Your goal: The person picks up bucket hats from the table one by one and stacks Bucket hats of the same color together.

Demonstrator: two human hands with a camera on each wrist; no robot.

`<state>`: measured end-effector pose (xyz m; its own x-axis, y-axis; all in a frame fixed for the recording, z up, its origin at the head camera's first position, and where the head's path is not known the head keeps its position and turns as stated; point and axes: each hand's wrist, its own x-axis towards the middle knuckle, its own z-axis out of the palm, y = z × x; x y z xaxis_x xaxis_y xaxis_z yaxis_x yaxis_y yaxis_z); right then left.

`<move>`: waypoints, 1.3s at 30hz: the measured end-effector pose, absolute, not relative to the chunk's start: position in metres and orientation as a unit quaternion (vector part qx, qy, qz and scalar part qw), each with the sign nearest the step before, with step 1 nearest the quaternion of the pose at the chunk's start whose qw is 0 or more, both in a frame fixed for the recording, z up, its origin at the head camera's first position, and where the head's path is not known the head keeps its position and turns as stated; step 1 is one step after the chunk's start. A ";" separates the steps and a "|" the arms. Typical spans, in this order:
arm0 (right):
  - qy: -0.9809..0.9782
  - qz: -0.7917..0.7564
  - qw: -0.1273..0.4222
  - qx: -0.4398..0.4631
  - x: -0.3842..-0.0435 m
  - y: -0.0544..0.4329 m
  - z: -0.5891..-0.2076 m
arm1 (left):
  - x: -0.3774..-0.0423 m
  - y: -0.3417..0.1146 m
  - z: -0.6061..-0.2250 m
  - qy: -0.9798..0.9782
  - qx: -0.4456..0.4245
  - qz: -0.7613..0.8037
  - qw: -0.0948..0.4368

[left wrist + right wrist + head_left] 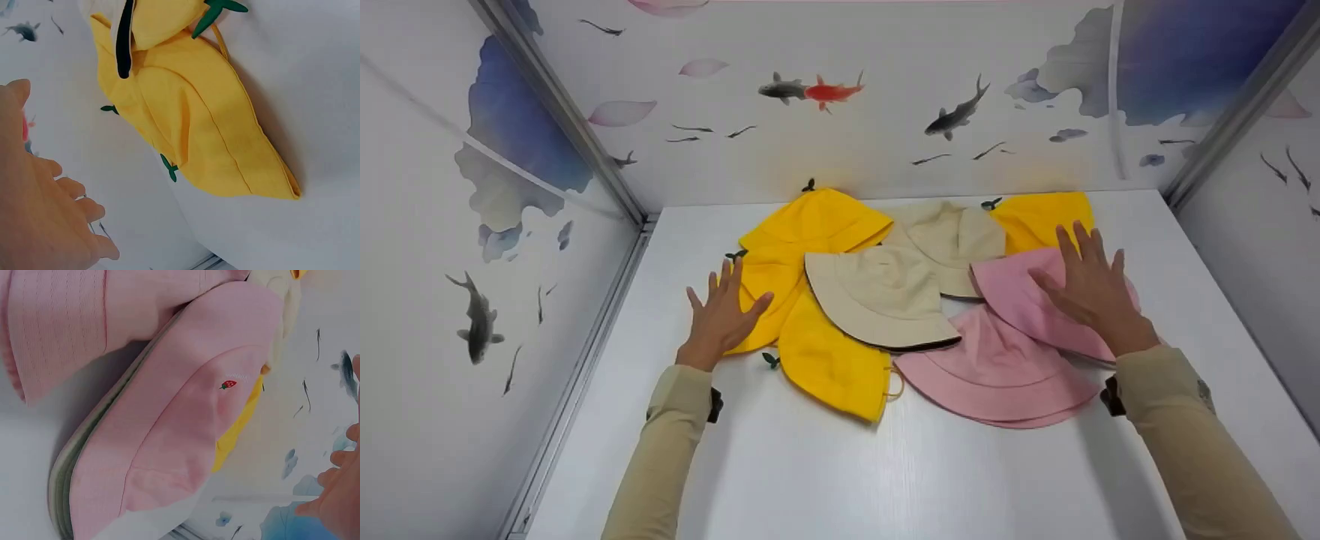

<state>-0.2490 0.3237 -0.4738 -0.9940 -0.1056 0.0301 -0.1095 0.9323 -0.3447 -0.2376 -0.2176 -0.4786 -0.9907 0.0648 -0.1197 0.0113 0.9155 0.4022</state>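
Observation:
My left hand (723,316) is spread with straight fingers near a yellow bucket hat (775,271) that has a green sprout on top. In the left wrist view a gap shows between that hand (50,208) and the yellow hats (208,129). My right hand (1093,294), also spread, hovers above a pink hat (1009,283). Its strawberry mark (228,385) shows in the right wrist view, with the hand (340,489) off to the side. Neither hand holds anything. A beige hat (877,289) lies overlapping the yellow ones, and another pink hat (997,367) sits in front.
More yellow hats lie at the back left (817,214), front left (832,360) and back right (1042,217), plus a second beige hat (952,236) behind. They rest on a white table (945,480). Fish-patterned walls (885,142) enclose the back and sides.

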 end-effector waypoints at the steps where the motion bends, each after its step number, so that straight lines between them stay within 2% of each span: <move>1: -0.982 0.180 0.007 0.055 -0.248 0.321 -0.475 | -0.238 -0.216 -0.480 0.975 0.018 0.212 0.068; 10: -0.974 0.220 0.013 0.054 -0.244 0.295 -0.487 | -0.235 -0.202 -0.492 0.950 -0.011 0.307 0.060; 19: -0.962 0.249 0.063 0.089 -0.240 0.264 -0.507 | -0.236 -0.175 -0.506 0.898 -0.063 0.429 0.071; 25: -0.954 0.285 0.046 0.086 -0.239 0.249 -0.517 | -0.241 -0.154 -0.519 0.858 -0.091 0.500 0.069; 32: -0.927 0.373 -0.019 0.045 -0.238 0.231 -0.530 | -0.242 -0.126 -0.532 0.831 -0.157 0.528 0.076; 39: -0.896 0.441 -0.037 0.027 -0.240 0.208 -0.548 | -0.248 -0.107 -0.541 0.783 -0.206 0.583 0.072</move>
<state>-0.2397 0.2076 -0.5476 -0.9957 -0.0822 -0.0430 -0.0161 0.6095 -0.7927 -0.2484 -0.1066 -0.5413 -0.9051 -0.2382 -0.3523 -0.4057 0.2355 0.8831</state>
